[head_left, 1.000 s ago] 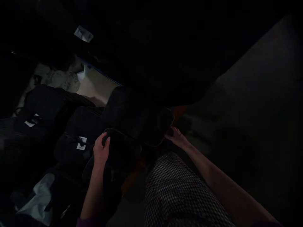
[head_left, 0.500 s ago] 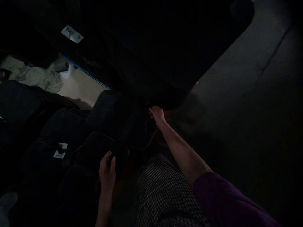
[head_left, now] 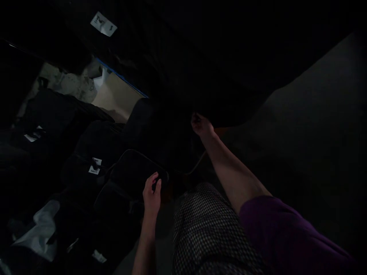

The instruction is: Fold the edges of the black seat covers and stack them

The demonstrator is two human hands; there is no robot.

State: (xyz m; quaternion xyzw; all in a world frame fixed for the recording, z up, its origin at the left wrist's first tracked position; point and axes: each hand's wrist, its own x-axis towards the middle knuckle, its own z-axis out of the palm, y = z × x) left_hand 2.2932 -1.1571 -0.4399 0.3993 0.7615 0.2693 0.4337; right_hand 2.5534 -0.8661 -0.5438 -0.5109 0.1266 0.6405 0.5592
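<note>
My right hand (head_left: 202, 124) is closed, its fingers curled at the lower edge of a large dark fabric piece (head_left: 229, 91), which it seems to grip. Deep shadow hides the fingertips. My left hand (head_left: 151, 191) is open, thumb and fingers apart and slightly bent. It is over or beside a dark padded-looking piece (head_left: 134, 168) with a thin rounded edging; whether it touches is unclear. Another dark piece (head_left: 143, 118) lies between the hands and the large one.
Dark bundles with white paper labels (head_left: 94, 166) lie to the left, and another label (head_left: 103, 24) is on the dark mass above. Brown cardboard (head_left: 117, 95) shows beside a blue edge. Crumpled clear plastic (head_left: 43, 229) is at lower left. Grey floor (head_left: 309, 99) lies on the right.
The view has shifted, so most things appear further right and higher. My right hand's fingers look more curled. The large dark piece's edge extends further right. My left hand keeps its shape.
</note>
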